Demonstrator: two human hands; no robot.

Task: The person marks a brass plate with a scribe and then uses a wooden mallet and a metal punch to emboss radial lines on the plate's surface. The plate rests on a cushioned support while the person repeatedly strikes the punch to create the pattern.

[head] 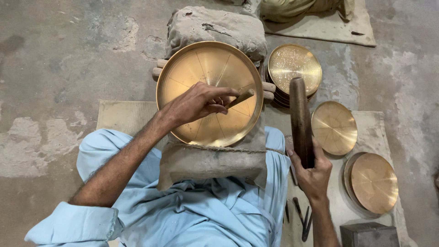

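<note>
A large round brass plate (pixel 192 68) with thin scored lines lies tilted on a sack-wrapped block (pixel 215 27). My left hand (pixel 196 103) rests on the plate and grips a short wooden-handled punch (pixel 241 98), its tip against the plate's right part. My right hand (pixel 313 171) is raised to the right of the plate and holds a dark wooden mallet (pixel 300 116) upright. I sit cross-legged in light blue clothes (pixel 201 215) with the block between my knees.
A stack of hammered brass plates (pixel 295 68) sits at the back right. Two plain brass plates (pixel 334 127) (pixel 374 182) lie on cardboard at the right. Several metal punches (pixel 302 215) and a dark metal block (pixel 368 234) lie near my right knee. Another person's clothed legs (pixel 297 9) are at the top.
</note>
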